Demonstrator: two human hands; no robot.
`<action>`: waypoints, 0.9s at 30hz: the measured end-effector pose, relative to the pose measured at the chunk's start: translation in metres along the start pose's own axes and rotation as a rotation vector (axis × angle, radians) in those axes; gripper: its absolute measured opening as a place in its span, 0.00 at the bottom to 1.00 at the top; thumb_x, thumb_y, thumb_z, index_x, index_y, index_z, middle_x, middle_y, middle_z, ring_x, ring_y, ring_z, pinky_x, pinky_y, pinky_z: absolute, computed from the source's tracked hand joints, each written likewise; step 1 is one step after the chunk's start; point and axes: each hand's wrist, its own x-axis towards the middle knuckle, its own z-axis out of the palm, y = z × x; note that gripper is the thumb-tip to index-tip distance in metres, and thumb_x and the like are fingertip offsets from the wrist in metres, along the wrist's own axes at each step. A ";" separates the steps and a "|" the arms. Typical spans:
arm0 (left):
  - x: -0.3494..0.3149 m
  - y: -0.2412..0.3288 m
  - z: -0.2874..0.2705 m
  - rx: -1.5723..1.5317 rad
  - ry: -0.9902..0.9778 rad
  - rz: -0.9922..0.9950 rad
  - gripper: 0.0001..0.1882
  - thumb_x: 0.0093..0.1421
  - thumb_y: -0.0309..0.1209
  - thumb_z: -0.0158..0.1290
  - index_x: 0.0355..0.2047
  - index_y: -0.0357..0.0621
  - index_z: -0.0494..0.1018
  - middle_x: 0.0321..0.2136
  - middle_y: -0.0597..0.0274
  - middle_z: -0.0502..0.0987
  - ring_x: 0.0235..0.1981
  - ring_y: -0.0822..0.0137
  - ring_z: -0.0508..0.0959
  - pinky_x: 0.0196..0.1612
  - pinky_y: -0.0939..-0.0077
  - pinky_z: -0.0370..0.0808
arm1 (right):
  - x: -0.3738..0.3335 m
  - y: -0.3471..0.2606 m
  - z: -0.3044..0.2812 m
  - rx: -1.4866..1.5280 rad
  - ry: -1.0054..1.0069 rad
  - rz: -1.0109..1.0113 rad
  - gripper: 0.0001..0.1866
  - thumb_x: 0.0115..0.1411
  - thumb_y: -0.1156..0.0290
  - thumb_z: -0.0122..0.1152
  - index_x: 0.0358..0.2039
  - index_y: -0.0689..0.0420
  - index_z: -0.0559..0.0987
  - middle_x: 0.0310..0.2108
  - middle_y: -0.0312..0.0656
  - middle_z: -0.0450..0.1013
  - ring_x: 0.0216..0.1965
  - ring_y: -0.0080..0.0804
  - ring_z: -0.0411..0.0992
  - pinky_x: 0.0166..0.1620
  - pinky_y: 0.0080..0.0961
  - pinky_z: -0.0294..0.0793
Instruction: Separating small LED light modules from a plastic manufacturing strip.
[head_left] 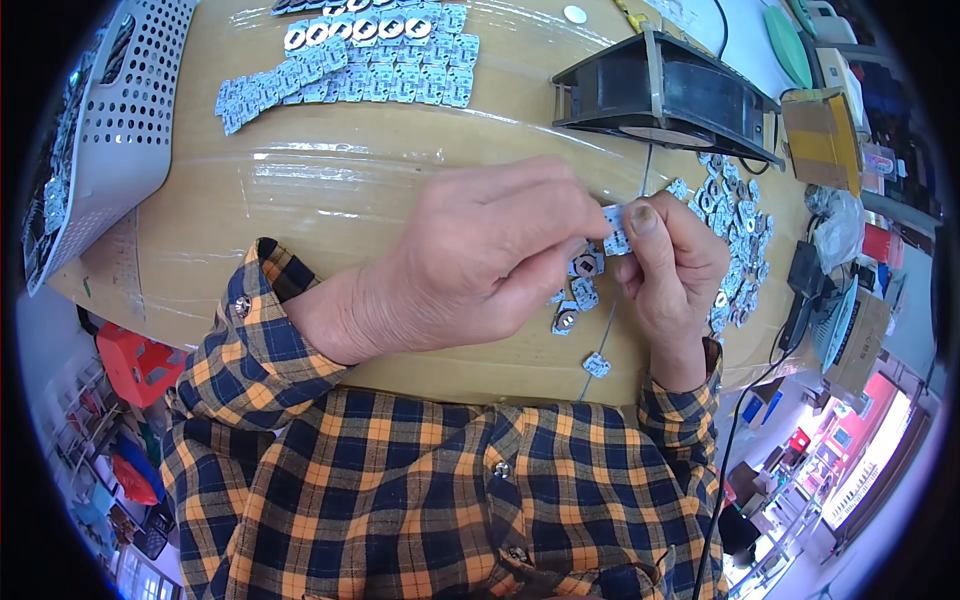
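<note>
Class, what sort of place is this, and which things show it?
Probably a small assembly workshop: rows of pale-blue parts lie on the worktable, a loose heap of similar parts lies to the right, and a perforated basket stands at the left.

Room leftward until basket [130,160] (fan [695,95] blocks ahead).

basket [130,172]: left on table [350,215] | board rows [420,80]: right of basket | fan [695,100]: right of rows | board pile [742,225]: before fan
</note>
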 end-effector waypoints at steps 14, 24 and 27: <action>-0.001 0.003 0.000 -0.102 -0.051 -0.152 0.10 0.55 0.17 0.52 0.38 0.34 0.74 0.31 0.58 0.78 0.30 0.71 0.78 0.33 0.80 0.74 | 0.011 0.011 -0.008 -0.313 -0.121 -0.479 0.13 0.61 0.71 0.57 0.22 0.66 0.74 0.17 0.39 0.68 0.17 0.26 0.65 0.22 0.24 0.60; -0.001 0.003 0.001 -0.222 -0.100 -0.238 0.08 0.58 0.18 0.52 0.38 0.35 0.75 0.32 0.62 0.79 0.33 0.77 0.79 0.35 0.84 0.75 | 0.009 0.012 -0.011 -0.248 -0.245 -0.352 0.13 0.63 0.69 0.57 0.25 0.64 0.76 0.17 0.36 0.70 0.16 0.20 0.67 0.21 0.16 0.63; -0.001 0.007 0.003 -0.257 -0.044 -0.300 0.07 0.58 0.19 0.53 0.38 0.36 0.74 0.32 0.63 0.78 0.32 0.78 0.78 0.34 0.85 0.75 | 0.009 0.012 -0.008 -0.235 -0.247 -0.347 0.13 0.64 0.69 0.57 0.27 0.64 0.76 0.16 0.34 0.70 0.16 0.18 0.68 0.21 0.14 0.64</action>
